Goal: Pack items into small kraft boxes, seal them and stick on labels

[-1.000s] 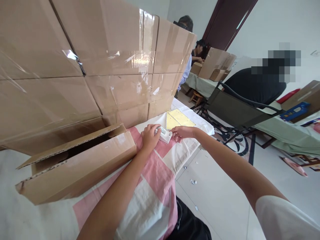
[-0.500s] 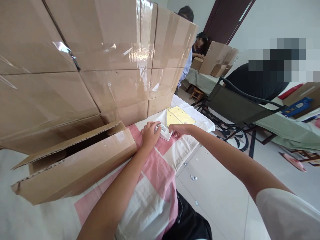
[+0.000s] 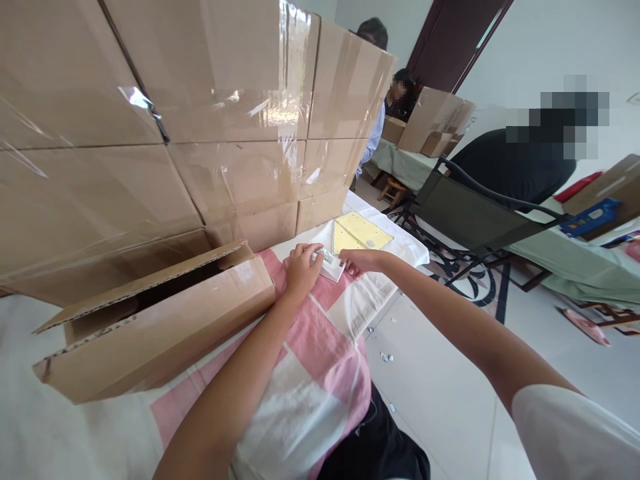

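Observation:
A small flat white piece [image 3: 332, 271], perhaps a card or a little box, rests on the pink and white cloth [image 3: 325, 333]. My left hand [image 3: 303, 265] has its fingers curled over the left side of this piece, and something pale and shiny shows under the fingertips. At the piece's right edge, my right hand [image 3: 359, 261] is closed in a pinch; what lies between its fingers is too small to make out. Just beyond both hands lies a yellow sheet [image 3: 356, 227] with a dark scalloped edge and a small grey patch on it.
Taped cardboard boxes [image 3: 240, 173] form a tall wall at the left. An opened carton [image 3: 165, 333] lies along my left forearm. Silvery scraps [image 3: 386, 357] litter the floor. A dark folding chair [image 3: 480, 213] and a person in black [image 3: 505, 167] are at the right; other people work behind.
Both hands stay almost in place at the white piece. A small grey patch now shows on the yellow sheet beside my right hand. The view has shifted slightly.

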Demonstrator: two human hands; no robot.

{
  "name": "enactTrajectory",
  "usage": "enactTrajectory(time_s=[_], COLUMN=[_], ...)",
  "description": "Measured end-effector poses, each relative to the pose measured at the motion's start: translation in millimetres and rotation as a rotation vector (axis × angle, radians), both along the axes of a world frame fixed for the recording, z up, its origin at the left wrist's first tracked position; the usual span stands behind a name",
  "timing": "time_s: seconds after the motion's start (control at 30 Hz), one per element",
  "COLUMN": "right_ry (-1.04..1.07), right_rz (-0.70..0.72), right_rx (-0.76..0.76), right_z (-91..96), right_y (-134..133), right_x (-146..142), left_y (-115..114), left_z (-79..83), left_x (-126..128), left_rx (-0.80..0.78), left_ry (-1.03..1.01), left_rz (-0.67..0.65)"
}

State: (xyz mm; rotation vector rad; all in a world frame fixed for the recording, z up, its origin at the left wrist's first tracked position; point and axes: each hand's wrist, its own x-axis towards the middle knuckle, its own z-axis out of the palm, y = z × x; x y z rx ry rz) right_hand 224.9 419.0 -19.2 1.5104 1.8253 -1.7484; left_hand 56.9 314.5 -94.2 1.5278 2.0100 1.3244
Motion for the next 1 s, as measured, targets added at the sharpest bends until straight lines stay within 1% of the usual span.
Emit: enactTrajectory(time_s=[0.23, 0.43, 0.6, 0.7, 0.8, 0.87, 0.93, 1.0], right_ry=[0.006, 0.034, 0.092, 0.124, 0.252, 0.372, 0.462, 0.547], right_rz=[-0.011, -0.045, -0.012, 0.029, 0.068, 0.040, 0.008, 0.009], right_rx=[0.001, -0.035, -0.106, -0.062, 0.031, 0.061, 0.028, -0.051], right_z=[-1.0, -3.7, 0.0, -2.6, -10.3, -16.8, -23.0, -28.5], right_y=[0.7, 6.8, 15.2, 14.5, 9.3, 7.4, 9.3, 14.4], right_x=[-2.2, 4.9, 6.9, 10.6, 24.2, 36.7, 47.9, 55.1], left_y=[0.6, 0.9, 1.7, 3.0, 4.5, 5.4, 6.1, 6.7], left_z=[0.5, 1.5, 1.8, -0.2, -3.2, -4.6, -5.0, -4.5], left_x=[0.1, 0.5, 0.4, -0.6, -1.6, -1.5, -0.6, 1.0], left_rx=[0.009, 0.019, 0.023, 0.035, 0.072, 0.089, 0.099, 0.106], left_ry=[-0.028, -0.059, -0.053, -0.042, -0.052, -0.061, -0.072, -0.083], left_rz=[-0.010, -0.021, -0.024, -0.039, -0.047, -0.050, -0.055, -0.054])
